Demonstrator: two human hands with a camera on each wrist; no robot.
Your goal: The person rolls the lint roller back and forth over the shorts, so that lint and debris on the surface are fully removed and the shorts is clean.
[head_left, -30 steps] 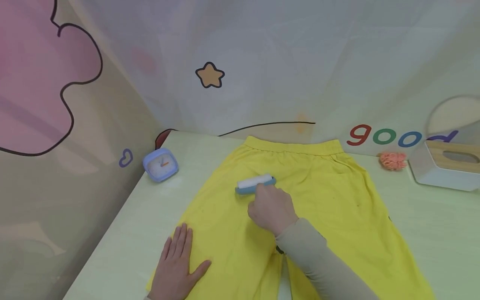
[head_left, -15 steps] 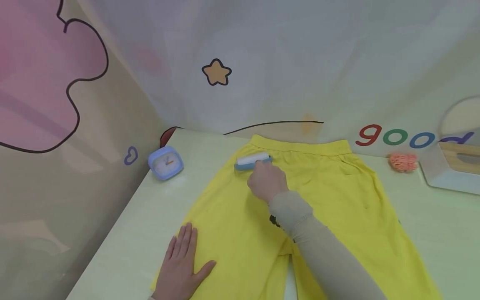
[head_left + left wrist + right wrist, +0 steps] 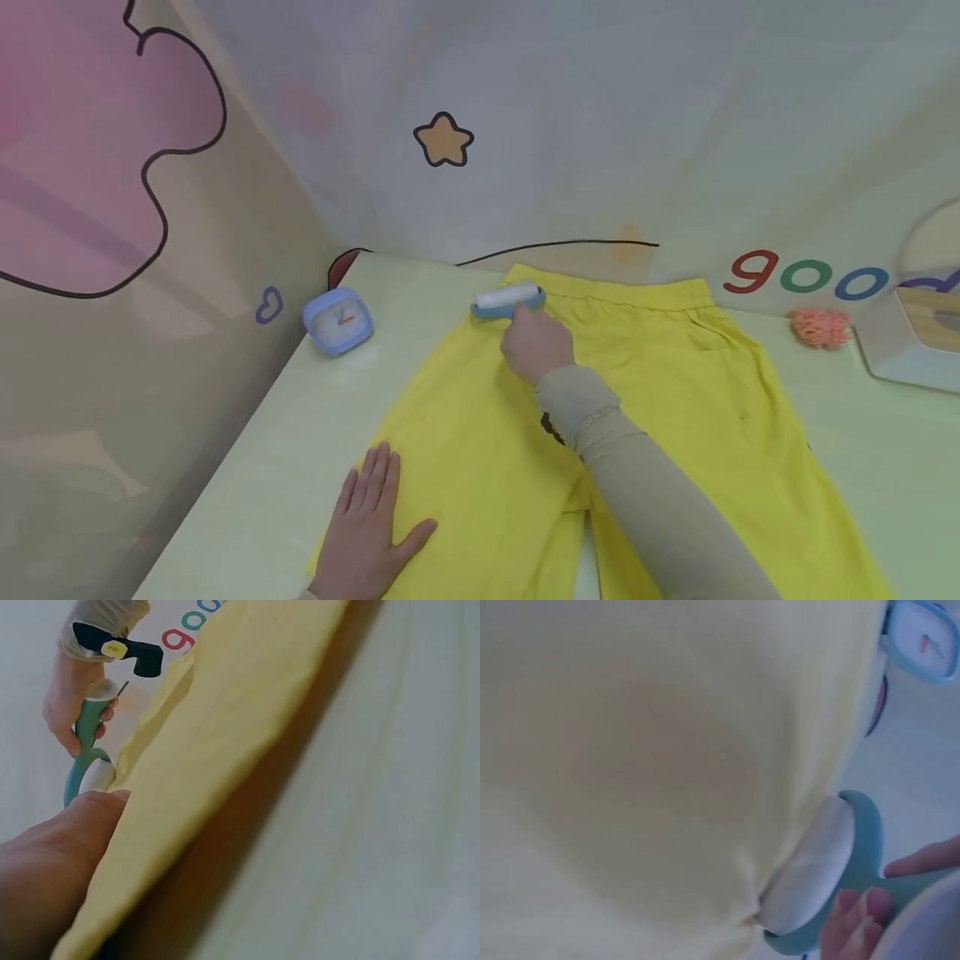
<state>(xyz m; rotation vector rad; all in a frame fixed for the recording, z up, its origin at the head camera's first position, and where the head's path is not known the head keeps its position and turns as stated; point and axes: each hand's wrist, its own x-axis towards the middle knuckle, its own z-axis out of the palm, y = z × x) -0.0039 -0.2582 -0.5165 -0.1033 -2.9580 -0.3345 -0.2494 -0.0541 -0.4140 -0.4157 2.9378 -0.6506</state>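
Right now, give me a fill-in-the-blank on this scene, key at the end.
The right hand grips a lint roller whose roll is ____.
The left hand rests on trousers coloured ____.
In the head view, the clock sits to the ____ of the trousers.
The printed star has ____ points.
Missing words: white, yellow, left, five.

Blue clock (image 3: 338, 322), coral yarn bundle (image 3: 821, 328), white wood-topped box (image 3: 911, 342)
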